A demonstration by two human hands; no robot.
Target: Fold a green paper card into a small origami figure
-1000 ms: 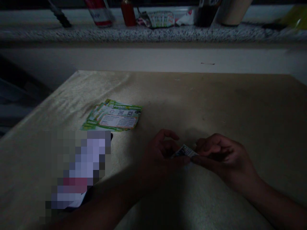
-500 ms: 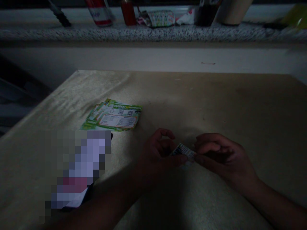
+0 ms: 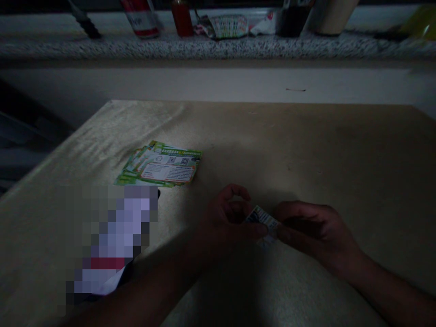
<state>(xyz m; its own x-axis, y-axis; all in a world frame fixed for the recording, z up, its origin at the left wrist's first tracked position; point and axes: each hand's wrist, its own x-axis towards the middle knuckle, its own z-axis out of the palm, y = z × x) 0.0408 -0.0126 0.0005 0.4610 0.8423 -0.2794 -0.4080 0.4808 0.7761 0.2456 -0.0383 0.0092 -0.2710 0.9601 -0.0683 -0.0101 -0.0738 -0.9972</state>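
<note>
Between my two hands is a small piece of folded printed paper (image 3: 263, 216), one corner pointing up and away from me. My left hand (image 3: 233, 222) pinches it with the thumb on top, the other fingers curled behind. At the paper's right edge, the thumb and curled fingers of my right hand (image 3: 311, 229) close on it. The underside and most fingertips are hidden or dark. Farther off to the left lies a loose stack of green and white printed flyers (image 3: 166, 165), with QR codes and text boxes on the top one.
A blurred-out phone-like device (image 3: 116, 240) lies left of my left forearm. The pale table (image 3: 255, 131) meets a white wall. On the speckled stone sill (image 3: 218, 47) stand a red and white can (image 3: 141, 20), a red bottle (image 3: 183, 19), a crumpled wrapper (image 3: 228, 26) and a dark bottle (image 3: 293, 20).
My right hand has moved slightly down, its fingers curling closer in at the paper's edge. My left hand and the paper have shifted a little. The flyer stack has not moved.
</note>
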